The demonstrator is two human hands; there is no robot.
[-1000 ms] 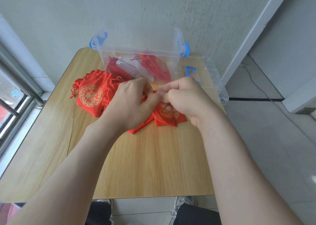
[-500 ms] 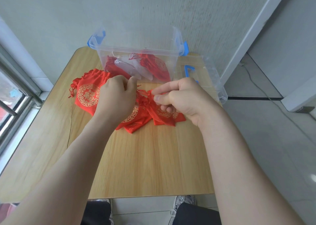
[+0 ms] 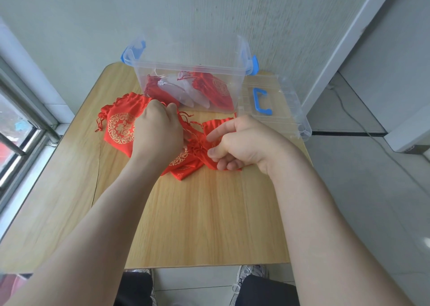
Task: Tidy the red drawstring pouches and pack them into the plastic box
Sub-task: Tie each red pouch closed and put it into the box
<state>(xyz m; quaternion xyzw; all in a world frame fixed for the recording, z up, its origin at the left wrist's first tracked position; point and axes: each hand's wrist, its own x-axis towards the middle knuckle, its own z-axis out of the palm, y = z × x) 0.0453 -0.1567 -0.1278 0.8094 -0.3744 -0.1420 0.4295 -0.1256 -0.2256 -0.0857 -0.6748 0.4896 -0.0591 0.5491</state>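
Observation:
A red drawstring pouch [image 3: 186, 162] with gold print lies mid-table, its neck bunched tight. My right hand [image 3: 246, 143] pinches that gathered neck between thumb and index finger. My left hand [image 3: 158, 136] is curled to the left of it and grips the pouch's red drawstring [image 3: 186, 119]. A flat red pouch [image 3: 119, 129] lies at the left, partly under my left hand. Another red pouch [image 3: 217, 123] shows behind my right hand. The clear plastic box [image 3: 186, 67] with blue latches stands at the table's back and holds red pouches [image 3: 216, 90] and pale ones.
The box's clear lid [image 3: 286, 110] with a blue handle [image 3: 261, 101] lies at the table's right edge. The wooden table [image 3: 197, 224] stands against a wall, with a window frame on the left. My knees and shoes show below the front edge.
My left hand moved left, away from my right hand, drawing the cord out. The pouch's neck has gathered tight. My right hand stayed in place.

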